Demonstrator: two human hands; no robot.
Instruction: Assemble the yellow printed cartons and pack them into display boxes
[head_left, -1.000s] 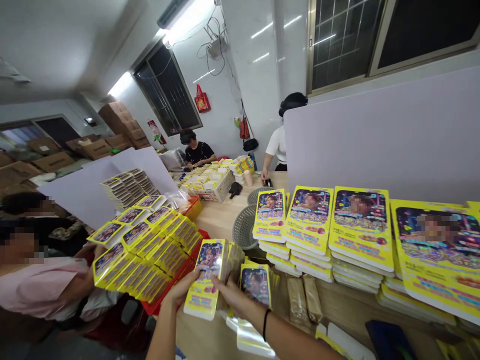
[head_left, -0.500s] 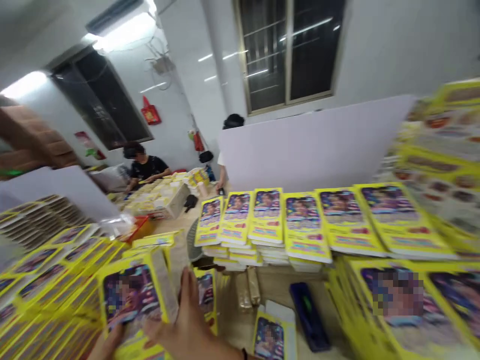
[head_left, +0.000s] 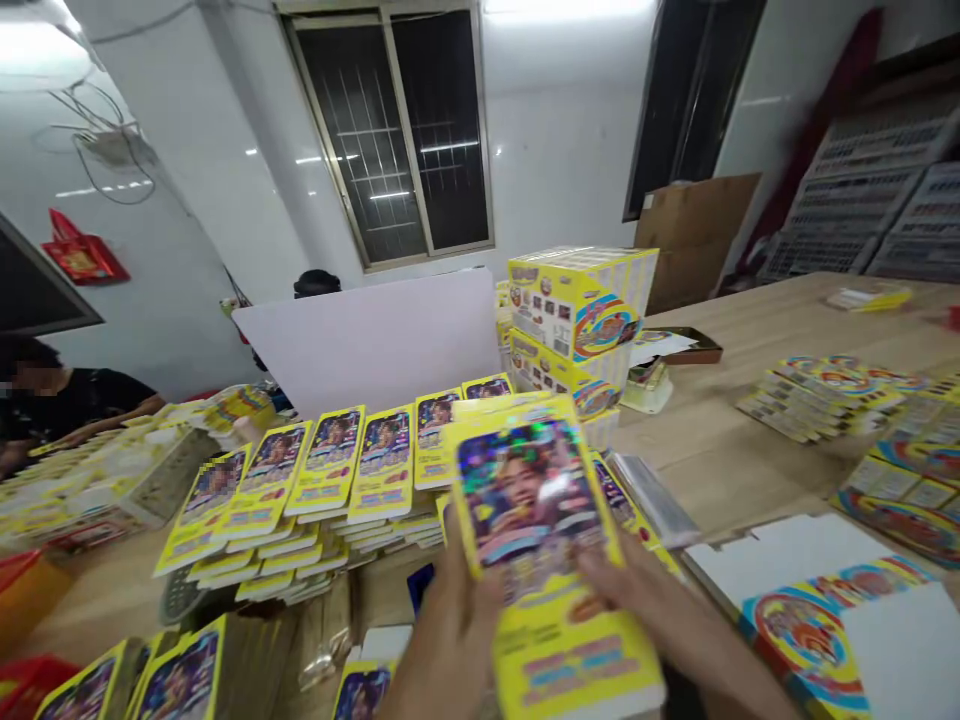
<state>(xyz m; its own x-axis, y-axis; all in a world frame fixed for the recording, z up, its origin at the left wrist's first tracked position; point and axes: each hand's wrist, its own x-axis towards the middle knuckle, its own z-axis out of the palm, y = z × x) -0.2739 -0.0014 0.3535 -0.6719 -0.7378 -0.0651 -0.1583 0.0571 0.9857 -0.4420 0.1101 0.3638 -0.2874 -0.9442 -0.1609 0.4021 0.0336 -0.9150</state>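
Note:
Between my hands is a stack of yellow printed cards with a shiny purple picture on the top one, tilted toward me and slightly blurred. My left hand grips its left edge, thumb on the front. My right hand closes on the right edge, its thumb also over the front face. Just behind them, a row of similar yellow card piles spreads across the table. More upright yellow packs stand at the lower left. A small open box lies near my left wrist, partly hidden.
A pale upright board stands behind the row. Yellow display boxes are piled to its right. An unfolded white carton and stacks of printed card lie on the right. A person sits at the far left.
My view has swung right. Both hands have come from the stacks at the left, and now hold a stack of yellow cards in front of the display boxes.

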